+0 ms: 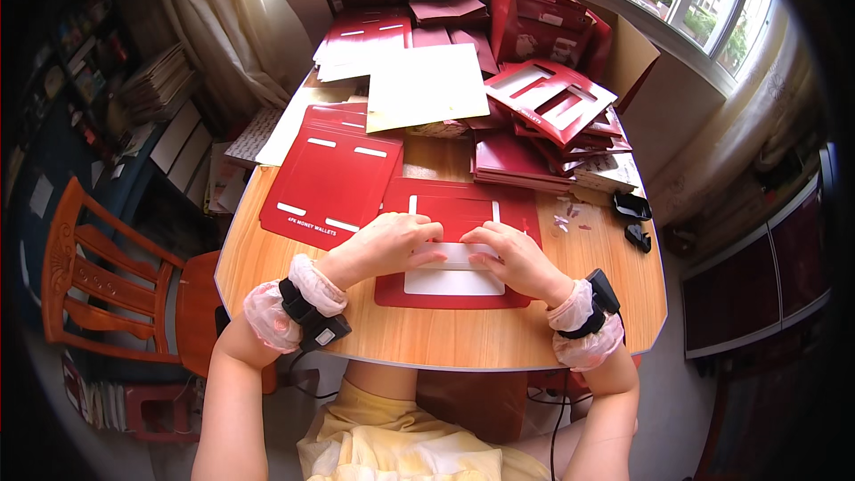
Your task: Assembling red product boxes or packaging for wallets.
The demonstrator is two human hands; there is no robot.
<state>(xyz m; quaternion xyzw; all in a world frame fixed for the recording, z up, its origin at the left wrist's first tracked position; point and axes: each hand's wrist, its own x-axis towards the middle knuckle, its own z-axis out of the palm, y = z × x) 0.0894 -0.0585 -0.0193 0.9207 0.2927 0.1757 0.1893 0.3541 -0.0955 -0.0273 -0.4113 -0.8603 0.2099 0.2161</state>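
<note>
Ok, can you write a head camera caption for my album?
Left hand and right hand on a red-and-white card, at a wooden table stacked with red sheets.

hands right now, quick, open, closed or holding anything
Left hand: partly curled, fingers and thumb at the red-and-white card; whether it grips can't be told.
Right hand: partly curled at the same card; grip can't be told either.
</note>
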